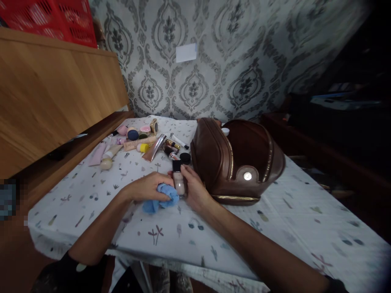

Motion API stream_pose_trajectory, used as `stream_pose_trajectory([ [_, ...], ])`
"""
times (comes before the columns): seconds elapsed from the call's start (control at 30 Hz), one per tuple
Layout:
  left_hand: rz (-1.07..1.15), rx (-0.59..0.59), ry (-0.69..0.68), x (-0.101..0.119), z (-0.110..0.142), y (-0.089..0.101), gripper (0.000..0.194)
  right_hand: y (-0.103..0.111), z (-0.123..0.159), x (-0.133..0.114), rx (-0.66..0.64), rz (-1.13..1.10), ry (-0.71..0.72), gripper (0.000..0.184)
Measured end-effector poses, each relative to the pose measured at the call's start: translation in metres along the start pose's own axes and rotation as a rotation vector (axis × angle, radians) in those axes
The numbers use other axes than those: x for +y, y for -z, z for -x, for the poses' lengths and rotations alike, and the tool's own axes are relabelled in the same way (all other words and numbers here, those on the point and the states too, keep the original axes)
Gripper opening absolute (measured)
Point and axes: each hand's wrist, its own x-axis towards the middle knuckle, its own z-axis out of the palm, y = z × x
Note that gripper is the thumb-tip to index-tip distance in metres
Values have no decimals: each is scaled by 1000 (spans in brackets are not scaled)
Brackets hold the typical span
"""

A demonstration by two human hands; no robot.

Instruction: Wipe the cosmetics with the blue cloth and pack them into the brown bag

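My right hand [195, 188] is closed around a small glass foundation bottle [179, 183] with a black cap, held upright just above or on the tablecloth. In my left hand [152, 186] is a crumpled blue cloth [166, 196], pinched close against the bottle's left side. Right beside my right hand stands a brown leather bag [210, 154], its zipped top wide open. A round black lid or jar [185, 157] lies just behind the bottle. Beyond it are a rose-gold tube [154, 148] and a white tube [180, 141] with a black cap.
More cosmetics sit at the back left, among them a dark blue round item [132, 135], a pink tube [98, 154] and a cream-coloured round item [106, 164]. A wooden cabinet [61, 89] borders the patterned tablecloth [122, 228] on the left, with a red crate [73, 20] on top.
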Motion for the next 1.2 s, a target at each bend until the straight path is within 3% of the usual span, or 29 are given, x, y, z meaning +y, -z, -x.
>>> stream_pose_trajectory([
  [0.23,41,55,7,1,-2,-6,13,0,-2,-2,32,17,-7,14],
  [0.5,134,136,73,4,-4,-18,18,3,-4,3,56,78,108,42],
  [0.73,82,426,86,1,-8,-21,25,5,-1,3,-30,118,175,53],
  [0.97,189,591,88,-5,-8,-14,27,2,1,1,1,-19,38,37],
  [1.1,216,642,90,-8,-8,-13,27,1,3,-4,-132,-85,-98,18],
  [1.2,158,647,91,-8,-7,-14,26,0,6,-7,-189,-94,-176,20],
])
